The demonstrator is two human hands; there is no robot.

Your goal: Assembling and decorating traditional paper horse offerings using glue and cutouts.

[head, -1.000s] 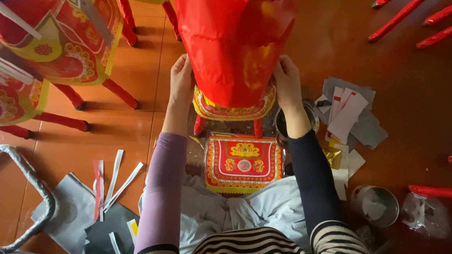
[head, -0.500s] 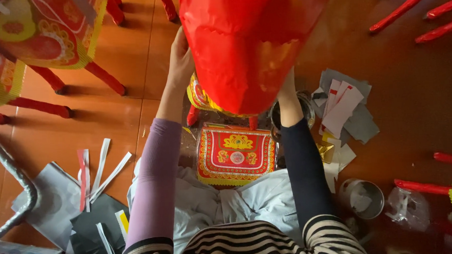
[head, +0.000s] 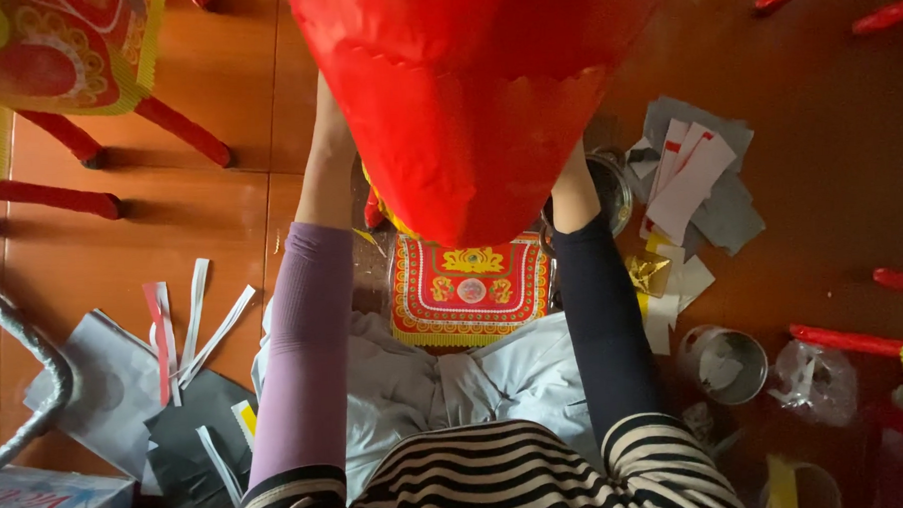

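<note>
Striped cloth lay nearest me, then a patterned red-and-gold panel (head: 470, 288) on the lap. Both forearms reached forward under a big red paper form (head: 476, 93), left hand (head: 329, 138) on its left flank, right hand (head: 572, 185) nearer. Fingers were hidden; I couldn't tell their grip.

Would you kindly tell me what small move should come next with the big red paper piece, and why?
Probably lower the red paper shell a little: it hides both hands, with only the left forearm and right forearm showing, and covers the patterned panel beneath.
</note>
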